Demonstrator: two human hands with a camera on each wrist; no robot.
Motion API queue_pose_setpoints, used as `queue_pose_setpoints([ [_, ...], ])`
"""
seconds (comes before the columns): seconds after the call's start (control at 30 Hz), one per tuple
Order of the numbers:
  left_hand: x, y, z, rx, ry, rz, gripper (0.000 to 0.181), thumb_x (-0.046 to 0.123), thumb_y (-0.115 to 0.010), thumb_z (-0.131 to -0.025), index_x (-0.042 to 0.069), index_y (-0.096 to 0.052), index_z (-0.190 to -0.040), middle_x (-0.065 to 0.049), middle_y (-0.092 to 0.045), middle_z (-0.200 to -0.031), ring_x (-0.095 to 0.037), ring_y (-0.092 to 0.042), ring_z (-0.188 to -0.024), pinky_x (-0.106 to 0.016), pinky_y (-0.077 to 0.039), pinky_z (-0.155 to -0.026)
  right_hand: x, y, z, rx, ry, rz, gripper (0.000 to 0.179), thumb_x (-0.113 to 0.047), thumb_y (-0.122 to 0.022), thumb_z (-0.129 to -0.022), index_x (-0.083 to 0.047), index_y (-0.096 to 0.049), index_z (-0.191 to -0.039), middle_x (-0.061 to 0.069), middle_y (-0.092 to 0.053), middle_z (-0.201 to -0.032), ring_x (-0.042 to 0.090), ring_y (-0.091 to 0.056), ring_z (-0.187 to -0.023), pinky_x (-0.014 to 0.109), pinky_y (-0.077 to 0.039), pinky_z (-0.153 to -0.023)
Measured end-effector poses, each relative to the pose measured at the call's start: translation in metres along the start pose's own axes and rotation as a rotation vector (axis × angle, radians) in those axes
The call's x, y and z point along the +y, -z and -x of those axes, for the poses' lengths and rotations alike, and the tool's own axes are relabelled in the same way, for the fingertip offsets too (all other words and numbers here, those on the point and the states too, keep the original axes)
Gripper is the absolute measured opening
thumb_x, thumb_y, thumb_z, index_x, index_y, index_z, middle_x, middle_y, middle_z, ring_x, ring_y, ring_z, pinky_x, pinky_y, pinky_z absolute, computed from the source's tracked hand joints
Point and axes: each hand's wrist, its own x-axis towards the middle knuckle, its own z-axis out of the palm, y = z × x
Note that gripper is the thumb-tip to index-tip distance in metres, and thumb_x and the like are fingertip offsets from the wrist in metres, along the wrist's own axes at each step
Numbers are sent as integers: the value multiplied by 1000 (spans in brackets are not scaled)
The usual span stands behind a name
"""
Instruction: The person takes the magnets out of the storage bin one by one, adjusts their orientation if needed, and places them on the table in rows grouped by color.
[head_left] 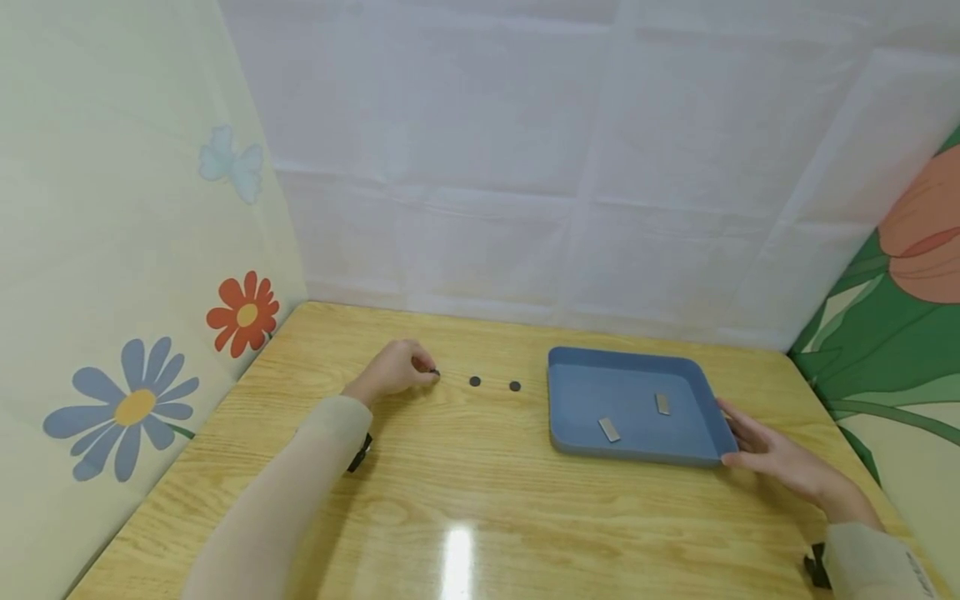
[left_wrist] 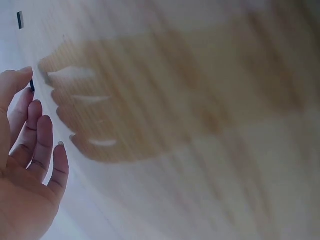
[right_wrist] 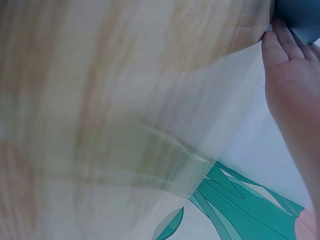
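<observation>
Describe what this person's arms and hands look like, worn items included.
Both arms wear long, plain, pale beige sleeves: the left sleeve and the right sleeve end near the wrist. A small black item sits at the left wrist, and a similar dark one at the right. The left hand and right hand are ungloved.

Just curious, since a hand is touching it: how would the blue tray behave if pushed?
The blue tray would probably slide rather than tip, being broad, low and flat on the table. It keeps an even, straight-edged shape, so it seems stiff. The two small grey pieces inside look loose, so they might shift.
</observation>
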Motion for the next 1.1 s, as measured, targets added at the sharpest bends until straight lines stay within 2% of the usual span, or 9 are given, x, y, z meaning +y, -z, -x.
queue_pose_setpoints([
  [0.23, 1, -1, -2, -29, 21, -27, 18, 21, -78, -93, 8, -77, -104, -11, -72, -110, -21, -67, -98, -37, -59, -86, 1, 0, 0, 6, 9, 7, 87, -13, -55, -106, -9, 8, -165, 33, 18, -166, 65, 10, -145, 4, -41, -91],
  [0.63, -4, 1, -1, -59, -8, -7, 22, 22, -78, -93, 7, -76, -109, -11, -71, -114, -23, -67, -103, -41, -60, -91, 1, 0, 0, 2, 0, -9, 88, -13, -56, -105, -10, 9, -165, 31, 19, -167, 64, 12, -146, 4, -40, -91],
  [0.83, -7, 2, -1, -63, 6, -17, 27, 23, -78, -93, 6, -74, -113, -11, -71, -115, -25, -67, -106, -43, -59, -94, 1, -1, 0, 6, 3, -4, 88, -13, -56, -105, -9, 8, -165, 32, 18, -167, 65, 11, -146, 4, -41, -91],
  [1.1, 5, 6, -2, -69, 2, -57, 31, 23, -77, -93, 6, -73, -119, -10, -71, -119, -27, -68, -111, -45, -57, -100, 2, -1, 0, 11, 4, 4, 89, -14, -57, -105, -8, 8, -165, 32, 17, -167, 65, 9, -146, 4, -40, -91],
])
